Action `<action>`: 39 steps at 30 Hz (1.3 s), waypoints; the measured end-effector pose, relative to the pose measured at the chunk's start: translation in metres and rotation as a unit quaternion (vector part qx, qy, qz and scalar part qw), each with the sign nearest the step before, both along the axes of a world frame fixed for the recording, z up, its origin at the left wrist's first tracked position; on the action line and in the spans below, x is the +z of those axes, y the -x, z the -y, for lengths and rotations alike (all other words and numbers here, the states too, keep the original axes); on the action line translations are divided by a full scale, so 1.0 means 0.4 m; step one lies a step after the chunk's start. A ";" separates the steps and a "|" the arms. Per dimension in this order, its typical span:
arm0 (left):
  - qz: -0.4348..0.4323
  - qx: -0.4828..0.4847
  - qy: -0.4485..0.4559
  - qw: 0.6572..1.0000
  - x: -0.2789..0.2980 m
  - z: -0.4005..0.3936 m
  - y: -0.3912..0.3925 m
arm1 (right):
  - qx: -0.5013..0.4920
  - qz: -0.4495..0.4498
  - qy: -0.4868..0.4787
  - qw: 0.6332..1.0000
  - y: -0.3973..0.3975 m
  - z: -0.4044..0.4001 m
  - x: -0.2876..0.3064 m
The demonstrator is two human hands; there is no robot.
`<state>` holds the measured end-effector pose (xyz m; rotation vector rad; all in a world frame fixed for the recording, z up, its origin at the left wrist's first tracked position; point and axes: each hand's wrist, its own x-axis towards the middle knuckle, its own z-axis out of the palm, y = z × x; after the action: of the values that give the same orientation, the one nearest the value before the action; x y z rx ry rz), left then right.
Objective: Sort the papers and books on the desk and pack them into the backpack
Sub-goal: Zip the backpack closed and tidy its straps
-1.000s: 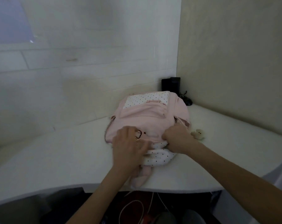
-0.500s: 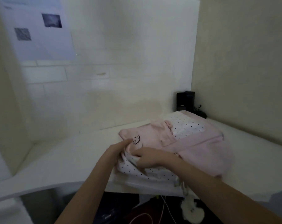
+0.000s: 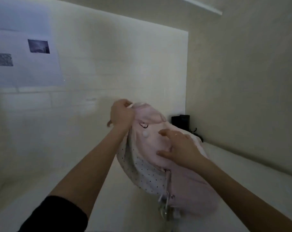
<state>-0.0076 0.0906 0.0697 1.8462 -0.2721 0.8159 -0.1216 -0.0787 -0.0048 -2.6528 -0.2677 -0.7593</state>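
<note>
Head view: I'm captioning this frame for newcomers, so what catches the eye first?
The pink backpack, centre frame, held up above the white desk. The left hand grips its top while the right hand lies open on its front. A printed sheet hangs on the wall, upper left.

The room is dim, lit softly and evenly, with no lamp or window in view. The rear wall (image 3: 108, 64) is off-white, marked with faint horizontal lines like tiling or panel joints. A pale printed paper sheet (image 3: 24, 57) is fixed to it at upper left, bearing two small dark pictures. The right-hand wall (image 3: 250, 81) is beige and plain, meeting the rear wall at a corner. A white shelf edge (image 3: 203, 5) runs overhead. Below lies a white desk surface (image 3: 250, 173). A small black box-shaped object (image 3: 181, 121) stands in the corner, with a dark cable beside it.
</note>
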 end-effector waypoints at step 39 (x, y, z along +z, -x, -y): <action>-0.182 -0.147 0.144 0.962 -0.304 -0.058 -0.055 | -0.235 0.063 -0.320 0.915 -0.182 0.062 -0.107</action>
<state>0.0145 0.1137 -0.0517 1.5932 -0.1742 0.2847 -0.0486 -0.1035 -0.0477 -2.0426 0.5280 -0.9602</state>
